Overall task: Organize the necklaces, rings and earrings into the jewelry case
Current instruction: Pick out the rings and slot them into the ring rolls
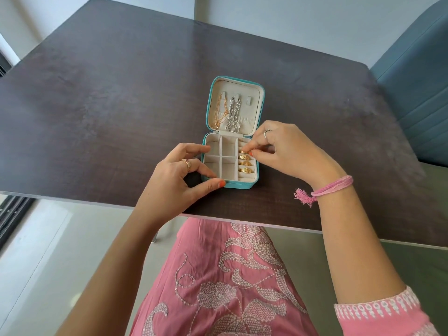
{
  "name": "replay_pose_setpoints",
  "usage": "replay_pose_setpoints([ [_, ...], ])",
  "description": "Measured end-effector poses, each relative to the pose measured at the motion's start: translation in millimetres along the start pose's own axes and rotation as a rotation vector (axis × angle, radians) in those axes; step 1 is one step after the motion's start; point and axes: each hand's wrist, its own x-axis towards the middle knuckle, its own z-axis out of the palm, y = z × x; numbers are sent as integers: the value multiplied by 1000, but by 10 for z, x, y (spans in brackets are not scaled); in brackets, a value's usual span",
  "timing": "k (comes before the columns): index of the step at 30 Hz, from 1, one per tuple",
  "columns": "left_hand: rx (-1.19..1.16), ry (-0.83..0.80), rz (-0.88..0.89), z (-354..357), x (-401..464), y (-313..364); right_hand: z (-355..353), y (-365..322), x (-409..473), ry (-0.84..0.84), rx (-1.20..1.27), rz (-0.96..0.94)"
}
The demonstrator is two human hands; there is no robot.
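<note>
A small teal jewelry case (257, 172) lies open on the dark table. In its lid hang a gold necklace (219, 112) and a silver chain necklace (233, 115). Three gold rings (245, 163) sit in the ring rolls on the right side of the base. My right hand (283, 147) pinches a fourth gold ring (243, 151) at the top of that ring row. My left hand (179, 173) grips the case's left side, thumb on the front edge and fingers on the left rim. The square compartments look empty.
The dark wooden table (121, 105) runs out around the case; its near edge is just below my hands. A blue-grey chair (417, 93) stands at the right. My pink embroidered clothing fills the space under the table edge.
</note>
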Motion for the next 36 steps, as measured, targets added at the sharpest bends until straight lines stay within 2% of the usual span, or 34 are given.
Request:
replay_pose_setpoints([
  [5,2,15,3,8,3,-6,55,29,-67,59,47,2],
  [9,-18,33,-15,3,14,13,82,84,-148,139,214,50],
  [18,-241,32,-138,-1,1,88,188,151,-274,259,414,114],
  [36,-246,45,-204,4,-11,208,321,194,-330,291,514,61],
])
